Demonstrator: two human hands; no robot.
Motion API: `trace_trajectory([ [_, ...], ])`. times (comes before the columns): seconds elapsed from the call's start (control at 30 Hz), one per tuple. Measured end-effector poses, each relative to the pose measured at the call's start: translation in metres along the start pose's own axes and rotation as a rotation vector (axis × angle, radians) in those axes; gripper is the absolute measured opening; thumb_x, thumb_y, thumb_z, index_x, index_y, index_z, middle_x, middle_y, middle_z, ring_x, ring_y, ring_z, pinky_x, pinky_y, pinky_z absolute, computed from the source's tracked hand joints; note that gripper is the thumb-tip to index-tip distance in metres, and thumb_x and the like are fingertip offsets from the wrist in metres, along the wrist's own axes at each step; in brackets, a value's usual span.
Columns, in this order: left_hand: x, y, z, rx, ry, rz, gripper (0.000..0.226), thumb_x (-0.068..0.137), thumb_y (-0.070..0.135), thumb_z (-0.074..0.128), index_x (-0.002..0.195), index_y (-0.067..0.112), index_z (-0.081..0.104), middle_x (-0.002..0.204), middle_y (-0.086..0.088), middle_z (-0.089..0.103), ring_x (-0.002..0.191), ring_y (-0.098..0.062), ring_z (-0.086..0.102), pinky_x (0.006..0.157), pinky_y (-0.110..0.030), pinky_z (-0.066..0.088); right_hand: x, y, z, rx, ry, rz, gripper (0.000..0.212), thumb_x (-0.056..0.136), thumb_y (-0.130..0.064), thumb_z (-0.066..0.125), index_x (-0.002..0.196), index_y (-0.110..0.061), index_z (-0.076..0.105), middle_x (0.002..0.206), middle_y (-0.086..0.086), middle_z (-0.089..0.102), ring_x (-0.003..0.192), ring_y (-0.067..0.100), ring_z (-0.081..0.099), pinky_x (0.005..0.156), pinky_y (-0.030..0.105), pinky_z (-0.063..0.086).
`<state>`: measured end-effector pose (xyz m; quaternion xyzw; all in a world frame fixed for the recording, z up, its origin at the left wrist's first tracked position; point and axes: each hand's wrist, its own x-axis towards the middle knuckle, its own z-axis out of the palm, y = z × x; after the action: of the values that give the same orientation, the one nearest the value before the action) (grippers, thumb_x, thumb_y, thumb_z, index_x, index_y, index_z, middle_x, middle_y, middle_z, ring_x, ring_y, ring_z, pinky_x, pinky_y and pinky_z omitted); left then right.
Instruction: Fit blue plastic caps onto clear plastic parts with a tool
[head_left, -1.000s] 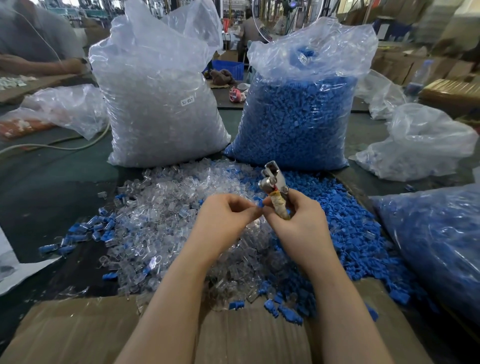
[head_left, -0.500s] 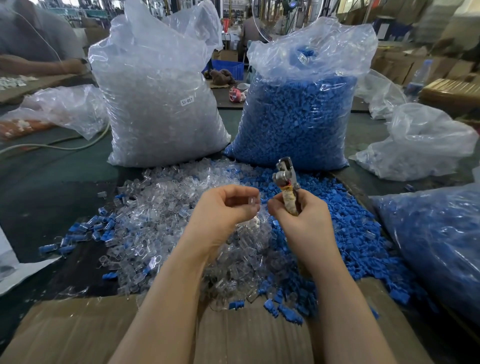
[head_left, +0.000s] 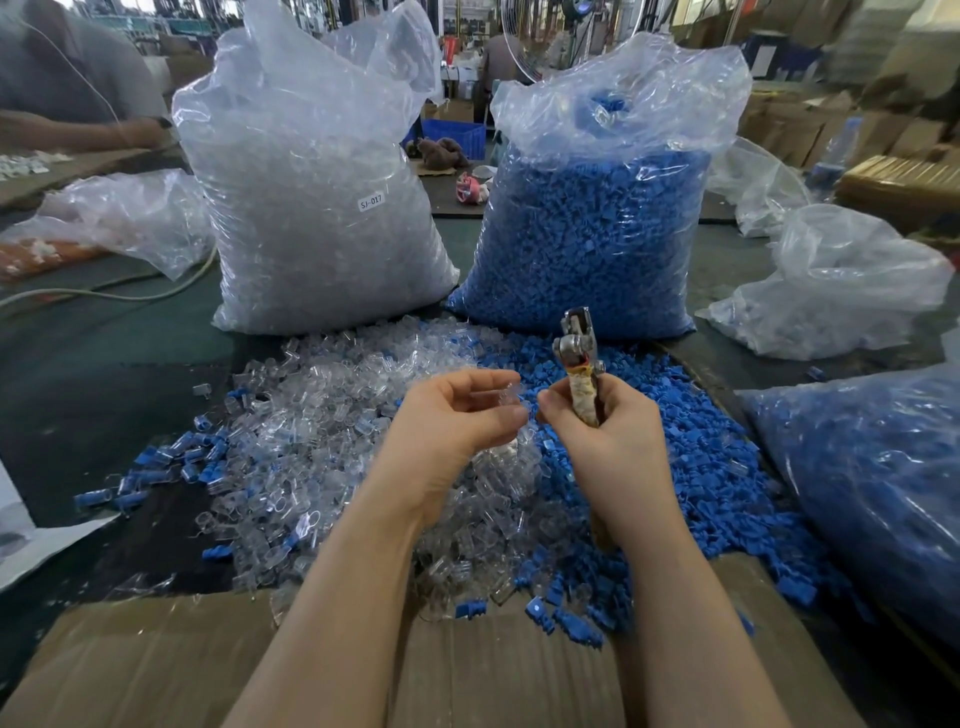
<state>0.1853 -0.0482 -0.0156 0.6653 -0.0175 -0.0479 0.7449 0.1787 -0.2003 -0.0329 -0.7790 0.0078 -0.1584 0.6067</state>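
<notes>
Holding one metal tool (head_left: 581, 364) upright, your right hand (head_left: 605, 431) has its fingers wrapped round the taped handle. Your left hand (head_left: 457, 415) curls loosely over one clear part (head_left: 506, 397) at its fingertips; grip uncertain. Both hover over two loose heaps mid-table: clear parts (head_left: 322, 441) left, blue caps (head_left: 691, 467) right. Two full bags stand at the far edge: clear bag (head_left: 317, 208), blue bag (head_left: 597, 234). One cardboard sheet (head_left: 156, 665) lies at the near edge.
</notes>
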Motion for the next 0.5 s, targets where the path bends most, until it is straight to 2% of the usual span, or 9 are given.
trace_trajectory([
  [0.07, -0.0011, -0.0001, 0.0011, 0.037, 0.0, 0.015, 0.029, 0.077, -0.002, 0.078, 0.097, 0.019, 0.075, 0.089, -0.008, 0.075, 0.081, -0.014, 0.071, 0.078, -0.027, 0.06, -0.0004, 0.0001, -0.0005, 0.005, -0.01, 0.002, 0.011, 0.088, -0.025, 0.071, 0.08, -0.022, 0.066, 0.064, -0.011, 0.063, 0.055, 0.0, 0.05, 0.053, 0.018, 0.043],
  [0.1, -0.0012, 0.0001, 0.0017, 0.038, 0.002, 0.018, 0.026, 0.078, 0.001, 0.078, 0.097, 0.019, 0.074, 0.089, -0.007, 0.075, 0.08, -0.014, 0.072, 0.077, -0.026, 0.06, -0.0005, 0.0, -0.0008, 0.004, -0.01, 0.002, 0.011, 0.088, -0.025, 0.071, 0.08, -0.021, 0.066, 0.064, -0.009, 0.063, 0.055, 0.0, 0.05, 0.053, 0.02, 0.043],
  [0.23, -0.0005, 0.0007, 0.0053, 0.042, 0.044, 0.024, 0.013, 0.083, 0.023, 0.077, 0.093, 0.015, 0.074, 0.079, -0.001, 0.076, 0.074, -0.012, 0.072, 0.073, -0.026, 0.061, -0.0015, -0.0037, 0.0001, -0.002, -0.001, -0.008, 0.011, 0.088, -0.026, 0.07, 0.08, -0.02, 0.066, 0.074, 0.006, 0.067, 0.065, 0.024, 0.057, 0.063, 0.043, 0.051],
  [0.3, 0.0002, 0.0, 0.0066, 0.062, 0.075, 0.039, 0.017, 0.083, 0.028, 0.076, 0.092, 0.014, 0.074, 0.075, 0.001, 0.075, 0.071, -0.01, 0.072, 0.069, -0.023, 0.06, -0.0017, -0.0052, 0.0011, 0.007, 0.003, -0.012, 0.011, 0.088, -0.025, 0.07, 0.081, -0.018, 0.066, 0.076, 0.009, 0.068, 0.074, 0.028, 0.061, 0.069, 0.047, 0.052],
  [0.4, 0.002, -0.0012, 0.008, 0.036, 0.112, 0.049, 0.018, 0.086, 0.026, 0.074, 0.093, 0.01, 0.072, 0.071, 0.002, 0.074, 0.067, -0.01, 0.07, 0.066, -0.022, 0.059, -0.0019, -0.0053, 0.0018, 0.037, -0.008, -0.003, 0.01, 0.089, -0.023, 0.07, 0.082, -0.017, 0.067, 0.078, 0.011, 0.069, 0.079, 0.031, 0.063, 0.074, 0.047, 0.053],
  [0.5, 0.0027, -0.0012, 0.0092, -0.066, 0.111, 0.009, 0.017, 0.091, 0.023, 0.069, 0.089, 0.006, 0.068, 0.07, 0.001, 0.071, 0.065, -0.011, 0.067, 0.065, -0.023, 0.059, -0.0021, -0.0043, 0.0018, 0.03, -0.019, -0.003, 0.008, 0.088, -0.023, 0.071, 0.082, -0.019, 0.067, 0.078, 0.01, 0.069, 0.076, 0.028, 0.064, 0.07, 0.041, 0.054],
])
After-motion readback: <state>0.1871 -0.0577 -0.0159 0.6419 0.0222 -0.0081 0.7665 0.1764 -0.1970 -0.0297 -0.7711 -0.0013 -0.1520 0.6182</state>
